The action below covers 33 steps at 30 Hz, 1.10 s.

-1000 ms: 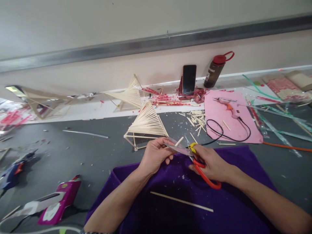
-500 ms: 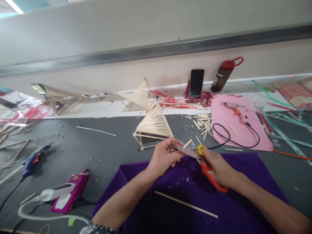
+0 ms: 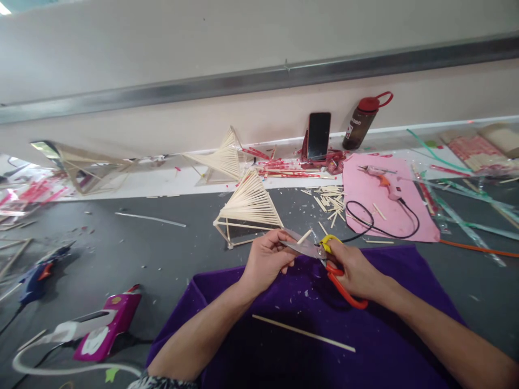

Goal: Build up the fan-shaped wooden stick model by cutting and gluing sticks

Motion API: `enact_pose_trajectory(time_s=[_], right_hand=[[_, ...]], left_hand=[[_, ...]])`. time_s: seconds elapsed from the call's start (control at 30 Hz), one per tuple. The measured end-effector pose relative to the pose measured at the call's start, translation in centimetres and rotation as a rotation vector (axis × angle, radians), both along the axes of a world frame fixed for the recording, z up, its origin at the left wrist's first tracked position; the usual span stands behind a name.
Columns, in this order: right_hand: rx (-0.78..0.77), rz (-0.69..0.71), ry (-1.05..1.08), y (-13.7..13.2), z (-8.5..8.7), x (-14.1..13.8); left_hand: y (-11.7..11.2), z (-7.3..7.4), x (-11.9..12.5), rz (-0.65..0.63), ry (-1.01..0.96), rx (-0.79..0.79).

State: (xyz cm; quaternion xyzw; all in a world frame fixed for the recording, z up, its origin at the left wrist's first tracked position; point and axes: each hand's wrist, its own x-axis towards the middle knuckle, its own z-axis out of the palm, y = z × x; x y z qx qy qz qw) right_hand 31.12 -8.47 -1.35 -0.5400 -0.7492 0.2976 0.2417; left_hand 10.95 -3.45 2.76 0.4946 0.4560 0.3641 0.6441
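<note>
My right hand [image 3: 359,273] grips scissors [image 3: 345,292] with one yellow and one red-orange handle loop, blades pointing left. Pinched in the fingers of my left hand [image 3: 263,265] is a thin wooden stick [image 3: 305,236], its short pale end sticking out past the blades. The stick lies between the blades; most of it is hidden by my fingers. Below my hands, a longer wooden stick [image 3: 304,333] rests on the purple cloth [image 3: 227,302]. Just beyond my left hand stands a twisted stick model [image 3: 253,202] made of many thin sticks.
Cut stick pieces [image 3: 330,201] lie beside a pink sheet [image 3: 352,178] bearing a glue gun [image 3: 385,183] with a black cord. A phone [image 3: 319,136] and bottle [image 3: 360,127] stand by the wall. At left are a blue glue gun [image 3: 40,275] and a magenta box [image 3: 121,319] with cables.
The whole view has shifted slightly, so everything sits a little farther left. Both hands keep their holds on the stick and scissors. The scissor handles look slightly closer together.
</note>
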Motion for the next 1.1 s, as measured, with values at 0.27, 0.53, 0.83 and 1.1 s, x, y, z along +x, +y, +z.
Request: enact_pose_trajectory(time_s=[0.27,0.53,0.83,1.1], right_hand=[[-0.019,-0.029,-0.080,-0.2,0.4,-0.1],[0.052,-0.014,-0.098,0.1,1.0,-0.1],[-0.038,0.028,-0.045,-0.1,0.7,-0.2],[-0.068,0.041,-0.024,-0.2,0.8,0.0]], left_hand=[[-0.1,-0.4,-0.1,0.012,0.019,0.031],[-0.5,0.1,0.4,-0.022,0.037,0.010],[-0.9,-0.1,0.5,-0.026,0.015,0.094],[-0.9,-0.1,0.7,-0.024,0.021,0.073]])
